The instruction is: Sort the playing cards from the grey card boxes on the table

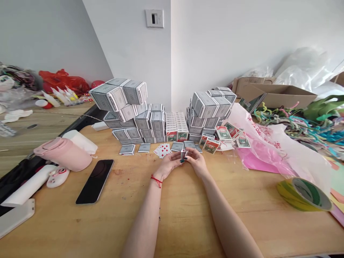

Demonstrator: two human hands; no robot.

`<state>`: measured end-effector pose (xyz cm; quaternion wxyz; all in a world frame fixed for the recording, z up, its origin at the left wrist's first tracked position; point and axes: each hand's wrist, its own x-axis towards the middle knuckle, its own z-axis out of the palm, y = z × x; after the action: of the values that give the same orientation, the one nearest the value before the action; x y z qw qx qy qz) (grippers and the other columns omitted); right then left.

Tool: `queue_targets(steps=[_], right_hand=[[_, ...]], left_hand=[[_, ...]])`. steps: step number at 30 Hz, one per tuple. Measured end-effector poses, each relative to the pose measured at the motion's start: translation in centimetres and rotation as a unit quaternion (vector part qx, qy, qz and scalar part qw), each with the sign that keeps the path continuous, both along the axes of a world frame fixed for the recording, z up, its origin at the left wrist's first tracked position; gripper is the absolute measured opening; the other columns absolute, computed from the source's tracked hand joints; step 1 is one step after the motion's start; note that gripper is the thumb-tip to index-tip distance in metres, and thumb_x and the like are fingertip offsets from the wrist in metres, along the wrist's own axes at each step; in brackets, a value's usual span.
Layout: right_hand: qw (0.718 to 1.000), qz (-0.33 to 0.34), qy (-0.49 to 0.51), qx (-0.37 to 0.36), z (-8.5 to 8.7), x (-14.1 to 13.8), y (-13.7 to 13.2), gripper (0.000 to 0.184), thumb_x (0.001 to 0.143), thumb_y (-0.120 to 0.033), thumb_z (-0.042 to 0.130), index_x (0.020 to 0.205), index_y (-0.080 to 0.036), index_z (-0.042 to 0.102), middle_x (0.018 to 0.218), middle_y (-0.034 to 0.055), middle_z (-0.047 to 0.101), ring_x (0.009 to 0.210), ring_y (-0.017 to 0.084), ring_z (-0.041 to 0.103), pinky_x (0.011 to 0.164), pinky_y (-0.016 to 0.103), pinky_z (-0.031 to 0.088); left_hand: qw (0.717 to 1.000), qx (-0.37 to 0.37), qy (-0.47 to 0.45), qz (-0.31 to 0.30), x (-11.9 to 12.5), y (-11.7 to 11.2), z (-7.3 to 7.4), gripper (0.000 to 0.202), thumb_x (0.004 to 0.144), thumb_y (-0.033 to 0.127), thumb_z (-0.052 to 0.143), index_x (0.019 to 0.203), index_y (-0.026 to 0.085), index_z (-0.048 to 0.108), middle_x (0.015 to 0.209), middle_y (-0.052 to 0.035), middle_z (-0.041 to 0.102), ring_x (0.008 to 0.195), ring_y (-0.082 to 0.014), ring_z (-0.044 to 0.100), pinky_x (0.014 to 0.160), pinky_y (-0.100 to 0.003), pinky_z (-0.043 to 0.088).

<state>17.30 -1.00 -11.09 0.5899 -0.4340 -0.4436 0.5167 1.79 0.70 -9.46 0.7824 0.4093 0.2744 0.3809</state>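
Observation:
My left hand (pixel 170 164) and my right hand (pixel 197 161) meet over the middle of the table, fingers closed around a small stack of playing cards (pixel 183 153) held on edge. Just behind them lie face-down decks (pixel 177 146) with grey patterned backs, partly hidden by my fingers. A few face-up diamond cards (pixel 164 151) rest to the left of the hands. Two more grey-backed decks (pixel 127 149) lie further left. Red and green card boxes (pixel 211 144) are scattered to the right, and two rows of boxes (pixel 176 126) are stacked behind.
Tall stacks of grey-backed decks (pixel 118 96) rise at back left, others (pixel 208 107) at back right. A black phone (pixel 95 182), pink bottle (pixel 66 154) and computer mouse (pixel 58 177) lie left. Pink plastic bag (pixel 258 143) and yellow-green tape roll (pixel 303 193) are right; cardboard box (pixel 285 95) stands behind.

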Motion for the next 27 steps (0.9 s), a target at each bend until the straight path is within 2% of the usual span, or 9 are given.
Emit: queue_targets(steps=[4, 8, 13, 17, 22, 27], right_hand=[[0.999, 0.026, 0.023, -0.003, 0.2, 0.3, -0.2, 0.042, 0.059, -0.031, 0.072, 0.098, -0.021, 0.061, 0.095, 0.0049, 0.063, 0.089, 0.02, 0.056, 0.08, 0.033, 0.043], [0.997, 0.019, 0.073, -0.016, 0.4, 0.2, -0.4, 0.042, 0.061, -0.029, 0.072, 0.101, -0.022, 0.06, 0.093, 0.0043, 0.063, 0.086, 0.018, 0.056, 0.075, 0.031, 0.044], [0.994, 0.023, 0.103, -0.019, 0.4, 0.1, -0.5, 0.043, 0.062, -0.029, 0.07, 0.103, -0.023, 0.059, 0.097, 0.0048, 0.062, 0.087, 0.02, 0.057, 0.072, 0.03, 0.045], [0.996, 0.032, 0.08, -0.008, 0.2, 0.2, -0.5, 0.045, 0.063, -0.031, 0.069, 0.106, -0.024, 0.059, 0.099, 0.0057, 0.062, 0.091, 0.022, 0.056, 0.074, 0.033, 0.045], [0.999, 0.019, 0.007, 0.026, 0.1, 0.2, -0.4, 0.045, 0.064, -0.033, 0.068, 0.107, -0.024, 0.06, 0.103, 0.0056, 0.062, 0.101, 0.024, 0.053, 0.086, 0.037, 0.042], [0.999, 0.031, 0.021, 0.016, 0.1, 0.0, -0.4, 0.055, 0.064, -0.036, 0.069, 0.116, -0.024, 0.055, 0.114, 0.006, 0.059, 0.108, 0.026, 0.051, 0.091, 0.04, 0.039]], left_hand=[[0.996, 0.055, 0.068, 0.028, 0.7, 0.0, -0.1, 0.046, 0.055, 0.014, 0.075, 0.099, 0.013, 0.061, 0.105, -0.0097, 0.064, 0.1, -0.0212, 0.058, 0.095, -0.041, 0.04], [0.992, 0.081, 0.085, 0.038, 1.1, -0.2, -0.1, 0.052, 0.055, 0.014, 0.075, 0.104, 0.014, 0.058, 0.106, -0.0102, 0.063, 0.1, -0.0213, 0.058, 0.093, -0.041, 0.042], [0.986, 0.117, 0.099, 0.06, 1.5, -0.3, -0.6, 0.052, 0.052, 0.013, 0.076, 0.101, 0.014, 0.058, 0.11, -0.0107, 0.061, 0.101, -0.021, 0.057, 0.092, -0.04, 0.043], [0.98, 0.146, 0.112, 0.071, 1.6, -0.5, -0.8, 0.049, 0.056, 0.015, 0.074, 0.102, 0.014, 0.056, 0.11, -0.011, 0.06, 0.1, -0.0198, 0.057, 0.091, -0.04, 0.043], [0.97, 0.183, 0.134, 0.091, 1.5, -0.6, -0.6, 0.046, 0.062, 0.018, 0.07, 0.105, 0.015, 0.054, 0.111, -0.0114, 0.058, 0.102, -0.0197, 0.056, 0.09, -0.039, 0.044], [0.951, 0.214, 0.171, 0.144, 1.5, -0.6, -0.5, 0.05, 0.061, 0.019, 0.07, 0.108, 0.017, 0.052, 0.115, -0.0104, 0.056, 0.105, -0.0201, 0.053, 0.092, -0.038, 0.042]])
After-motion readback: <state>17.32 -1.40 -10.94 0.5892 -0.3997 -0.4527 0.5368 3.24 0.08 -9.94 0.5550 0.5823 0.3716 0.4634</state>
